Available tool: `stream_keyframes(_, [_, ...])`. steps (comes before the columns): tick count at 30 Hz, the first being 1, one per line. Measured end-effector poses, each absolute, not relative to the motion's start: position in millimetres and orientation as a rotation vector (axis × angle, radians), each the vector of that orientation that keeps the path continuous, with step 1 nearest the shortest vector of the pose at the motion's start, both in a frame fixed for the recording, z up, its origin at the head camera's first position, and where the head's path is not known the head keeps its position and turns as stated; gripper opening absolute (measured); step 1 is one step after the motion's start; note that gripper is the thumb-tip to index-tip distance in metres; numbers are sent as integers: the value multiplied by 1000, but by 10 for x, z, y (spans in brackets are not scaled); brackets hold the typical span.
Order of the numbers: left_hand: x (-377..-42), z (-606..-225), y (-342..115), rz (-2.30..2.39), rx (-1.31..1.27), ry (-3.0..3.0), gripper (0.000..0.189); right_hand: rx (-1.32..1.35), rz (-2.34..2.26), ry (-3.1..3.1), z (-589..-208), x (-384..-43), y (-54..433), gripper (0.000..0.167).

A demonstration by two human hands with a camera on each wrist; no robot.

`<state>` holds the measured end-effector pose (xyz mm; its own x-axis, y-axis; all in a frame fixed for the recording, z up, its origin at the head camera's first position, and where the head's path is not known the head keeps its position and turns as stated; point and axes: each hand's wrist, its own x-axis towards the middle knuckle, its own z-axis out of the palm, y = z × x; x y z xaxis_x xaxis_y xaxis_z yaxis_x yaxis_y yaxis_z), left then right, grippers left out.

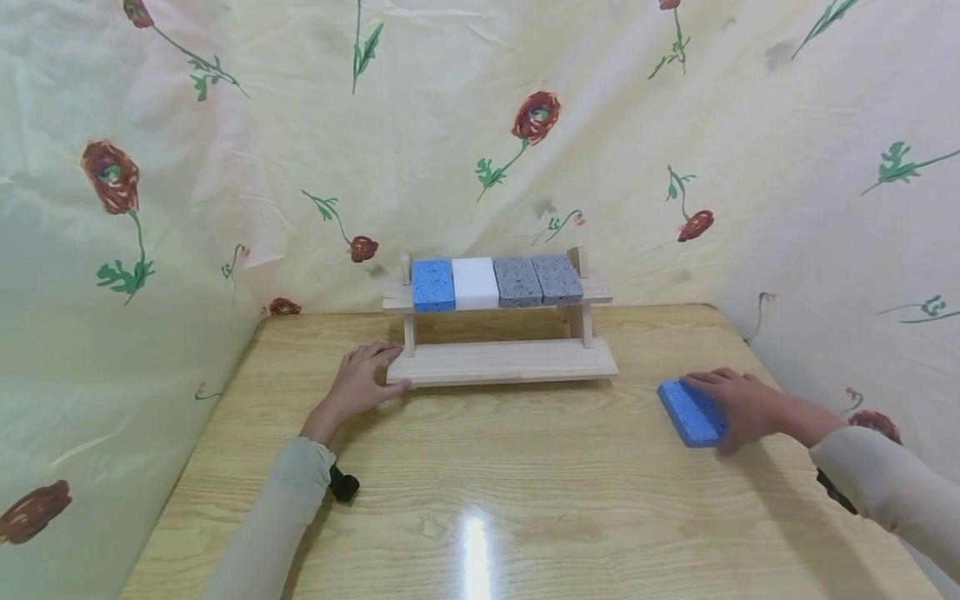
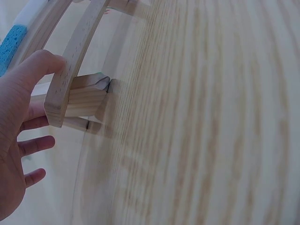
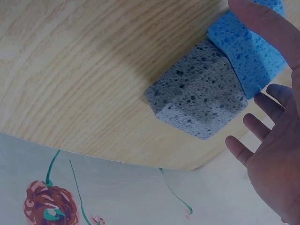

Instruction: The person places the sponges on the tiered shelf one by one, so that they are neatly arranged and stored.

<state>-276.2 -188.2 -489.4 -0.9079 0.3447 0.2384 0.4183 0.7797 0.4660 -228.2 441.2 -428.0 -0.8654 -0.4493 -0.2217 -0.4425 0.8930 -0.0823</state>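
A small two-tier wooden rack (image 1: 498, 367) stands at the back of the table. At the left end of its lower board, my left hand (image 1: 365, 379) pinches the wood, thumb at the front edge. In the left wrist view two fingers spread free of the rack. Over on the right, my right hand (image 1: 738, 408) grips a blue sponge (image 1: 692, 414) between thumb and fingers. A grey sponge (image 3: 197, 91) shows against the blue one in the right wrist view; the hand hides it in the head view.
On the upper board sit a blue sponge (image 1: 433, 285), a white sponge (image 1: 475, 282) and two grey sponges (image 1: 517, 282) side by side. The wood-grain table (image 1: 525, 467) meets a flowered cloth (image 1: 442, 150) hanging at the back and both sides.
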Motion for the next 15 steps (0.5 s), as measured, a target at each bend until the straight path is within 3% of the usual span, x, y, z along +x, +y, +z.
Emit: stream_keyframes(15, [-2770, -4907, -1889, -789, -597, -2848, 73, -710, -91, 2851, -4405, -2276, 4487, 120])
